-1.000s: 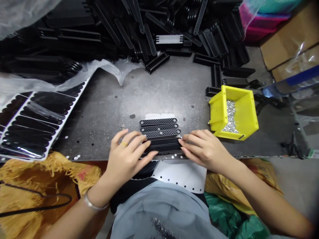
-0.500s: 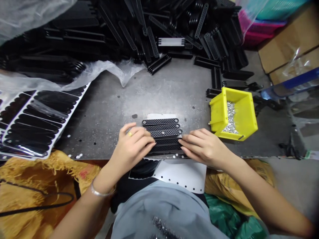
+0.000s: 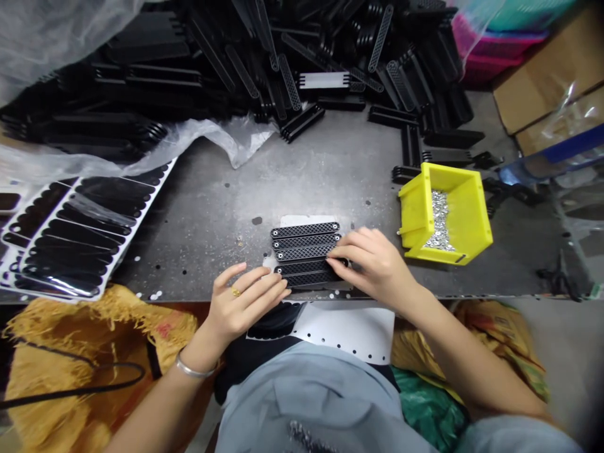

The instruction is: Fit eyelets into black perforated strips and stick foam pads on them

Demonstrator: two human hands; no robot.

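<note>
Several black mesh-textured strips point(image 3: 306, 242) lie side by side in a row on the grey metal table point(image 3: 264, 189), near its front edge. My right hand point(image 3: 372, 267) rests on the right ends of the strips, fingers together and pressing on them. My left hand point(image 3: 240, 302) lies at the table's front edge just left of the nearest strip, fingers stretched out flat, a ring on one finger. A white perforated sheet point(image 3: 349, 327) with a dark oval piece lies on my lap below the strips.
A yellow bin point(image 3: 465, 217) of small silver screws stands right of the strips. A big heap of black plastic strips point(image 3: 264, 63) fills the back. White sheets of black oval stickers point(image 3: 70, 236) lie at left. Cardboard boxes point(image 3: 542, 69) stand at back right.
My left hand has slid off the strips, back toward the table's front edge. My right hand has moved left and forward onto the strips' right ends.
</note>
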